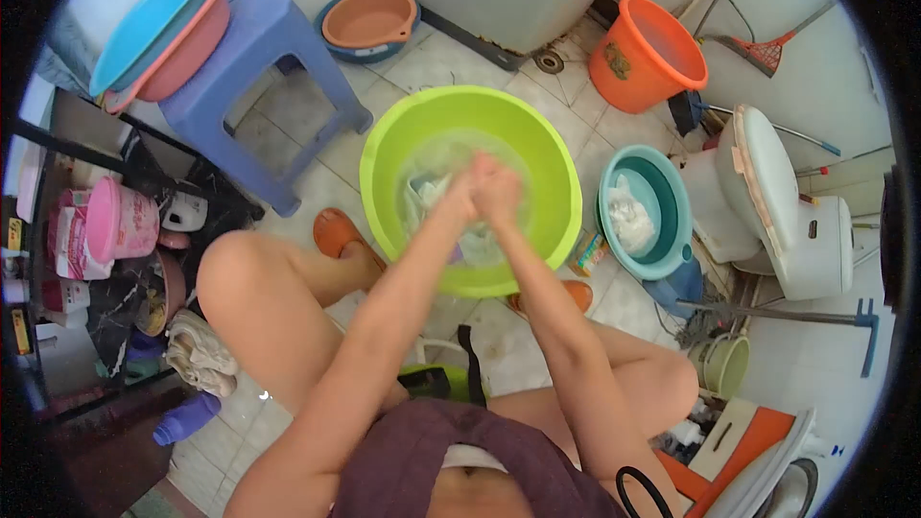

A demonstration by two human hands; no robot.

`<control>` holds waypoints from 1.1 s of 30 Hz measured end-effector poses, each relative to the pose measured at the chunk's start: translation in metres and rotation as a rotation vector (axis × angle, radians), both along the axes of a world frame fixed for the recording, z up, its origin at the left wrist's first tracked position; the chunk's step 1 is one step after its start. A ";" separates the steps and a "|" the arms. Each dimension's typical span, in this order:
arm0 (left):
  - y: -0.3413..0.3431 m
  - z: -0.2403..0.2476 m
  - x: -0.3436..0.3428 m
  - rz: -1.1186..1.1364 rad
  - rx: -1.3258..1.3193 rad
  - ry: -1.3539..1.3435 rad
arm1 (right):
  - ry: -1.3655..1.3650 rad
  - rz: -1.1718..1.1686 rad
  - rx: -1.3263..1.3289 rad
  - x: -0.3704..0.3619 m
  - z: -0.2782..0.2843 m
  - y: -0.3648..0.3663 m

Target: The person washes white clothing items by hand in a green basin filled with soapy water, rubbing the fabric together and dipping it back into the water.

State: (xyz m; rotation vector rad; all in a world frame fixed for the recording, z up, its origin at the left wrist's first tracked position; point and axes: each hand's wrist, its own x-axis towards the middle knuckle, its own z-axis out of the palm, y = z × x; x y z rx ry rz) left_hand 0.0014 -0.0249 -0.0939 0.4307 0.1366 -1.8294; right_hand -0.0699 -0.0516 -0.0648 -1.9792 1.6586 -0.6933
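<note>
A large lime-green basin [384, 163] stands on the floor between my feet, with cloudy, sudsy water in it. White cloth [427, 194] with darker patches lies in the water, close to my left wrist. Over the middle of the basin, my left hand [468, 194] and my right hand [497, 190] are pressed together. Both look closed, though motion blurs the fingers, and whatever is between them is hidden. A pale purple patch [470, 251] shows in the water below my wrists.
A teal basin [674, 221] holding white stuff stands right, near the toilet [767, 173]. Beyond are an orange bucket [633, 67] and nested basins [369, 19]. At left, a blue stool [259, 24] bears more basins [158, 29]; below lie pale shoes [200, 355] and a purple bottle [187, 419].
</note>
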 end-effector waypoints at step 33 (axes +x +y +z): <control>-0.023 -0.089 0.025 0.082 0.371 -0.384 | -0.014 -0.115 0.114 0.052 -0.060 -0.031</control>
